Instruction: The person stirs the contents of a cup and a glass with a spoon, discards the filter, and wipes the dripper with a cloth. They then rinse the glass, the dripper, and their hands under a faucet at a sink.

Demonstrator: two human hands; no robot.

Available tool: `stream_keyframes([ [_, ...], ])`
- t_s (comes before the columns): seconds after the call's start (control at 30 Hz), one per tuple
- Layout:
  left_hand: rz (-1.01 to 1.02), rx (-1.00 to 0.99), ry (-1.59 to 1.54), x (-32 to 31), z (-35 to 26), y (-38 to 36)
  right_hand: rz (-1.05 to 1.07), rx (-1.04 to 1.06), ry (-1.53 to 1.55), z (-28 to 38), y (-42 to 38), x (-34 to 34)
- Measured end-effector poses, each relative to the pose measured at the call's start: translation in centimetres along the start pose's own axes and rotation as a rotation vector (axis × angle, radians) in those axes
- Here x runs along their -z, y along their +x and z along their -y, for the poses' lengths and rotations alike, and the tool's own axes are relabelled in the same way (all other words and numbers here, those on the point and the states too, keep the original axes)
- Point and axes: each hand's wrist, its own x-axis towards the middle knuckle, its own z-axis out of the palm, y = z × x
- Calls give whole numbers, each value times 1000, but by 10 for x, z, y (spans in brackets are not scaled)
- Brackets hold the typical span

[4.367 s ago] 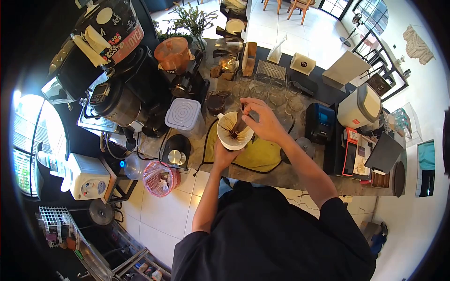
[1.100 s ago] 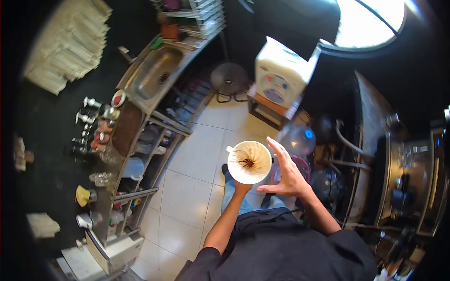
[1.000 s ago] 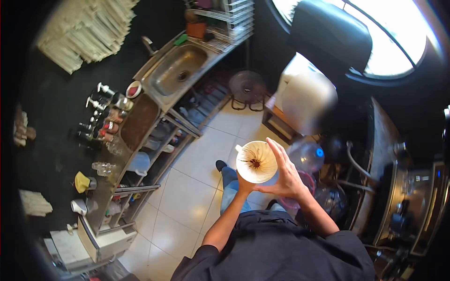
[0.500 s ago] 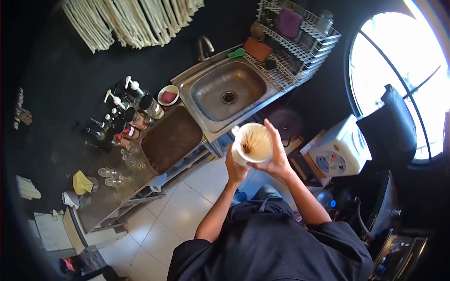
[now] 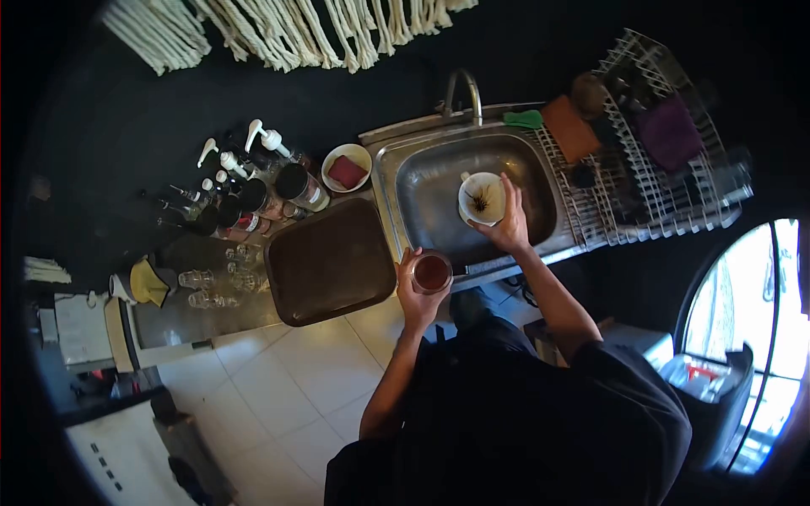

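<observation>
My right hand (image 5: 510,226) grips a white coffee dripper (image 5: 470,187) by its side, above the steel sink (image 5: 432,232). Dark coffee grounds cling to the filter paper inside it. Lower and to the left, my left hand (image 5: 413,302) is wrapped round a glass vessel (image 5: 432,273) with reddish-brown liquid in it. This vessel is near the sink's front edge, by the corner of a brown tray (image 5: 329,261). A curved tap (image 5: 460,88) rises behind the basin.
A white bowl (image 5: 331,184) with a dark red sponge stands left of the sink. Several bottles and jars (image 5: 261,198) line the wall, with upturned glasses (image 5: 202,291) nearby. At right is a wire dish rack (image 5: 629,160) with cloths.
My hands have come apart: the dripper has moved over the sink in my right hand, while my left holds the glass vessel lower down. The view has shifted towards the counter.
</observation>
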Motion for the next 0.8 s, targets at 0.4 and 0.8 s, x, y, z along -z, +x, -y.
stream_keyframes([
  [0.4,-6,279,-11,-37,4,56,549,-73,132,-115,-1,-161],
  [0.8,290,201,24,-83,35,103,594,-568,667,-69,-13,3],
])
